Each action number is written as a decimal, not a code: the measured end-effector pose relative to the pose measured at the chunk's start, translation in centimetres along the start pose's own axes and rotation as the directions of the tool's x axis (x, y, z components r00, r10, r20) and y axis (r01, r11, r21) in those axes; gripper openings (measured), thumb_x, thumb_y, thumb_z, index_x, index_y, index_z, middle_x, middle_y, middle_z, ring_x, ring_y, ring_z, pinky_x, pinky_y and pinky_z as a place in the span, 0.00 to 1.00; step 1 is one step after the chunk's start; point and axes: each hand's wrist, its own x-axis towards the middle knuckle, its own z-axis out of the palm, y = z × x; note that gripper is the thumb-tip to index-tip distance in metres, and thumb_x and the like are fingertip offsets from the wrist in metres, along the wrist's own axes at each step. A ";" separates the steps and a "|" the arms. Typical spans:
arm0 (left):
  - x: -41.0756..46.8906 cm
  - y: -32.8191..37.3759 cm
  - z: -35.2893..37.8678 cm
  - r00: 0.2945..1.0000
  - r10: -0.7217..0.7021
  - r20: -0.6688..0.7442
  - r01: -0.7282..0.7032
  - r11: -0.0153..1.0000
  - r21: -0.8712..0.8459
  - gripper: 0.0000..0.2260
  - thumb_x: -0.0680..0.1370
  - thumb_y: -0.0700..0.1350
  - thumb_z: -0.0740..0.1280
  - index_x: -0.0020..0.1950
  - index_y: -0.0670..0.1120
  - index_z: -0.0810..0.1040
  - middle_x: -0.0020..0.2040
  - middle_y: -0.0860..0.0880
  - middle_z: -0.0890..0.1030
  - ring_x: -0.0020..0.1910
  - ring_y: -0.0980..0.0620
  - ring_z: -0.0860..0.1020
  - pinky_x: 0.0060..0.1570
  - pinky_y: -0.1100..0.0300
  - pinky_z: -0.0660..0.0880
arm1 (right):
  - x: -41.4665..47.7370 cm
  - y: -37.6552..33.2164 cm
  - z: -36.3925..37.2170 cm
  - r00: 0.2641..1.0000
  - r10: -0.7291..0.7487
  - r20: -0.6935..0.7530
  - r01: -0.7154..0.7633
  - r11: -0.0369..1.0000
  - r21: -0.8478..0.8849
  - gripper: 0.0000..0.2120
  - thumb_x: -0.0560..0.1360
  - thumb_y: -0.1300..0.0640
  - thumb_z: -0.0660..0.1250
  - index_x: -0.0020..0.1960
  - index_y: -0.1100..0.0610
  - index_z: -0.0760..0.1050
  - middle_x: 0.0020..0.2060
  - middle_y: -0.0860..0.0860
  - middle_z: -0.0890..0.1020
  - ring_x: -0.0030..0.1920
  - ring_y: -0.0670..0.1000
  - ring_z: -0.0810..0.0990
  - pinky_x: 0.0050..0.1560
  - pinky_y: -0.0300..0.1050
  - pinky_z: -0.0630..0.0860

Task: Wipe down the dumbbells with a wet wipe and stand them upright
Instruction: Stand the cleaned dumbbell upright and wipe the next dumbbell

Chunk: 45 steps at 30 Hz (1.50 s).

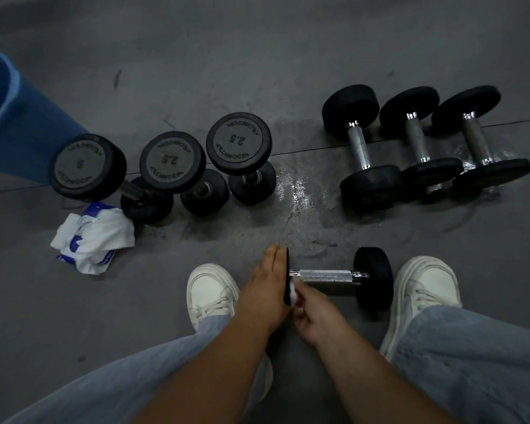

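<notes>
Left hand [263, 289] braces dumbbell [325, 275] — right hand [314, 313] pinches wet wipe [293, 293].

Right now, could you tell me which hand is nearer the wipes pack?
Left. The left hand is right of the wipes pack; the right hand, holding a wipe, farther right.

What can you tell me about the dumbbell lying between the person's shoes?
The dumbbell lies on its side on the dark floor, between two white shoes. It has two round black heads, rubbery-looking, joined by a silvery metal handle with a rough middle. The left hand lies flat against the outer face of its left head, partly hiding it; the right hand pinches a white wipe against that head's inner side.
</notes>
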 end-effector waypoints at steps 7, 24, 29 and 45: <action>-0.3 0.1 0.2 1.000 -0.020 -0.008 0.020 1.000 -0.004 0.41 0.75 0.44 0.69 0.81 0.48 0.48 0.80 0.50 0.46 0.76 0.45 0.60 0.70 0.52 0.66 | -0.4 -0.5 2.3 0.996 -0.005 -0.094 0.005 1.000 0.003 0.16 0.74 0.48 0.71 0.52 0.61 0.78 0.40 0.56 0.84 0.32 0.52 0.82 0.24 0.39 0.74; -0.2 0.1 0.0 1.000 -0.020 0.015 0.020 1.000 -0.003 0.43 0.73 0.46 0.70 0.80 0.48 0.47 0.80 0.50 0.45 0.74 0.44 0.63 0.68 0.52 0.68 | 0.1 -0.3 -0.2 0.999 0.052 0.012 -0.050 0.989 -0.138 0.09 0.80 0.59 0.62 0.41 0.55 0.74 0.27 0.49 0.76 0.26 0.44 0.71 0.23 0.33 0.65; -0.1 0.3 -0.3 1.000 -0.023 0.002 0.023 1.000 -0.009 0.42 0.74 0.45 0.69 0.81 0.49 0.47 0.80 0.51 0.45 0.75 0.45 0.62 0.68 0.55 0.67 | -0.2 1.4 -0.1 0.997 -0.057 0.053 0.058 0.998 -0.028 0.07 0.80 0.58 0.63 0.53 0.59 0.77 0.38 0.53 0.85 0.37 0.49 0.83 0.40 0.44 0.78; 0.1 -0.2 0.5 0.999 -0.017 -0.032 0.017 1.000 -0.008 0.35 0.78 0.44 0.64 0.81 0.47 0.49 0.81 0.49 0.47 0.74 0.44 0.63 0.69 0.52 0.67 | 2.2 0.8 2.5 0.998 -0.056 -0.003 0.055 0.982 0.179 0.15 0.76 0.51 0.69 0.56 0.62 0.80 0.49 0.59 0.85 0.49 0.57 0.84 0.50 0.50 0.80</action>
